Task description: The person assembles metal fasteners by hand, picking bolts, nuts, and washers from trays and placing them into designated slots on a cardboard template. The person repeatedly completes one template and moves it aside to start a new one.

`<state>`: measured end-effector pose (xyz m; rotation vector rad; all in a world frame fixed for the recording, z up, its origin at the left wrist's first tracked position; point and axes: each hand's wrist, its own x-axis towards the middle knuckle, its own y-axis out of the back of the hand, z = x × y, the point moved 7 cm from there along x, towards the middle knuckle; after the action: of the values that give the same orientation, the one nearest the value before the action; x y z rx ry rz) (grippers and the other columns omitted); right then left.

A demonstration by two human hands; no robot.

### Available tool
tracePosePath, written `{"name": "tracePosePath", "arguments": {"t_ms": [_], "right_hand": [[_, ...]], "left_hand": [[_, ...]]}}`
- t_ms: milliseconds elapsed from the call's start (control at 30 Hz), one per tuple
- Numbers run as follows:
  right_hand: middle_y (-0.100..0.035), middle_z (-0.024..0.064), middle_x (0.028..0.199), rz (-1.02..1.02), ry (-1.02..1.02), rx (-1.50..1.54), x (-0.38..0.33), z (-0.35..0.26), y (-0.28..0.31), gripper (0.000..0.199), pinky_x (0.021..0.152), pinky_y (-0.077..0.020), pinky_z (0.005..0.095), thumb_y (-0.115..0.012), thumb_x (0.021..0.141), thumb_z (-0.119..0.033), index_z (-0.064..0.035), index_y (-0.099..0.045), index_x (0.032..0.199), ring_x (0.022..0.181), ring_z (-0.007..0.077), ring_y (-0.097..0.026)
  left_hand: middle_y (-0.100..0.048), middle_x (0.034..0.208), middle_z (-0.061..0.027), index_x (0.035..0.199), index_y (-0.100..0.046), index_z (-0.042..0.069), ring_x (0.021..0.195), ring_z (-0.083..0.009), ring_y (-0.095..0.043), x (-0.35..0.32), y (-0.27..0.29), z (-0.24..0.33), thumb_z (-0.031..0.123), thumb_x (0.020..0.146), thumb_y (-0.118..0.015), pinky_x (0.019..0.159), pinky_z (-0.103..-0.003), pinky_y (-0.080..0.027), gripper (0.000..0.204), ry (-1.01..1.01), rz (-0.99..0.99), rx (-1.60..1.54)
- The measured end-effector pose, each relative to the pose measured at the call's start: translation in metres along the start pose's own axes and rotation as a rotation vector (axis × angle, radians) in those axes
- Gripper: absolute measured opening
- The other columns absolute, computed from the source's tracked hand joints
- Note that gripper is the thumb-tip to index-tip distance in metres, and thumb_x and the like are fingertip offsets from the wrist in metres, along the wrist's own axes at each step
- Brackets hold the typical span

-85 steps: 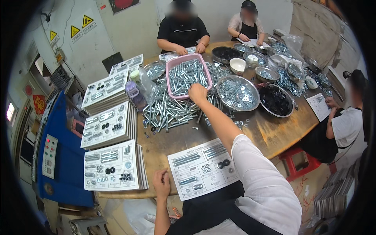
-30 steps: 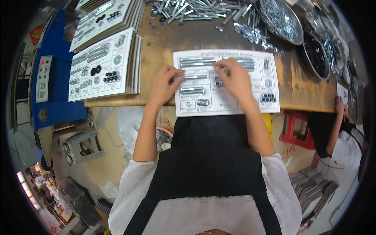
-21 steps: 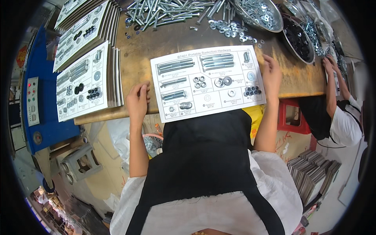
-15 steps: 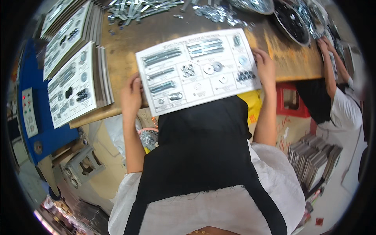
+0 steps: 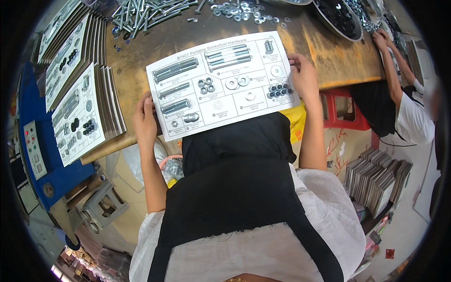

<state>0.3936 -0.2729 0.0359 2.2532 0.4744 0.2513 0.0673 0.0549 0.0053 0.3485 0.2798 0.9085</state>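
You hold the white hardware card [image 5: 221, 84] by its two short ends, your left hand [image 5: 144, 123] gripping the lower left edge and your right hand [image 5: 303, 77] closed over the right edge, fingers curled onto the printed face. Gripping both ends keeps the card flat, so the bolts, washers and nuts seated in its printed boxes stay in place. The card overhangs the near edge of the wooden table [image 5: 329, 51], its lower part out over your black apron [image 5: 239, 174]. At your left, a fanned stack of filled cards [image 5: 82, 113] lies near your left hand. Beyond the card, loose bolts [image 5: 150, 11] and washers [image 5: 239, 9] are heaped within arm's reach. To your right, another person's hand [image 5: 380, 40] rests at the table edge beside a bowl of dark parts [image 5: 340, 16], well apart from your own.
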Motion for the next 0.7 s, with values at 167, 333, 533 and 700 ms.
{"name": "tracePosePath", "arguments": {"t_ms": [167,333,533,700], "right_hand": [[-0.067,0.0102,0.093,0.072,0.186,0.038,-0.026,-0.047,0.009,0.018,0.073,-0.0511,0.0322,-0.063,0.083,-0.001,-0.0021,-0.065,0.101,0.080,0.0222,-0.066],[-0.059,0.0072,0.093,-0.187,0.488,-0.107,-0.073,-0.103,-0.021,0.029,0.081,-0.0460,0.0382,-0.075,0.075,-0.015,-0.0112,-0.063,0.101,0.090,0.0268,-0.059],[-0.058,0.0066,0.093,-0.264,0.522,-0.234,-0.077,-0.104,-0.036,0.030,0.084,-0.0427,0.0366,-0.071,0.072,-0.014,-0.0110,-0.061,0.100,0.092,0.0257,-0.058],[-0.058,0.0072,0.091,-0.278,0.544,-0.241,-0.078,-0.106,-0.038,0.029,0.081,-0.0420,0.0361,-0.071,0.072,-0.014,-0.0108,-0.061,0.098,0.090,0.0264,-0.058]], "left_hand": [[-0.064,0.105,-0.0074,0.128,-0.057,0.000,0.088,-0.0119,-0.059,0.005,0.004,-0.005,0.024,0.103,-0.047,0.080,-0.026,-0.048,0.036,-0.015,-0.030,-0.034],[-0.062,0.099,-0.0034,0.130,-0.056,0.003,0.086,-0.0082,-0.055,0.002,0.007,-0.016,0.021,0.103,-0.048,0.077,-0.023,-0.047,0.034,-0.061,-0.032,-0.117],[-0.062,0.099,-0.0024,0.129,-0.058,0.003,0.084,-0.0079,-0.055,0.002,0.005,-0.014,0.019,0.102,-0.050,0.075,-0.022,-0.047,0.032,-0.095,-0.015,-0.080],[-0.062,0.097,-0.0021,0.125,-0.060,0.003,0.081,-0.0072,-0.056,0.000,0.007,-0.011,0.017,0.101,-0.052,0.072,-0.022,-0.048,0.029,-0.104,0.024,-0.048]]}}
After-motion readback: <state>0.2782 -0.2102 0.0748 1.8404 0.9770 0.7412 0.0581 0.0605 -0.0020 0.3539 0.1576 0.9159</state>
